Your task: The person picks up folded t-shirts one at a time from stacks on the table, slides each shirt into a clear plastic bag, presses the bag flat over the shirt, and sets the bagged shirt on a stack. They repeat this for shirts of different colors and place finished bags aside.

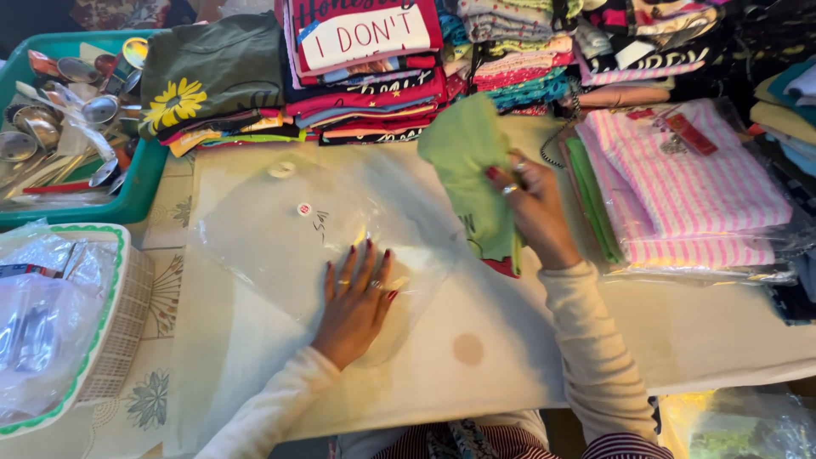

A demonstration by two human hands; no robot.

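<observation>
Your right hand [534,208] grips a folded light green garment [472,166] in closed fingers, lifted just right of the clear plastic bag [280,229] on the worktop [527,348]. Your left hand [357,297] presses flat, fingers spread, on the bag's near edge. Folded shirt stacks [365,76] lie behind the bag.

Bright even light, soft shadows, glare on plastic bag [280,221]
</observation>
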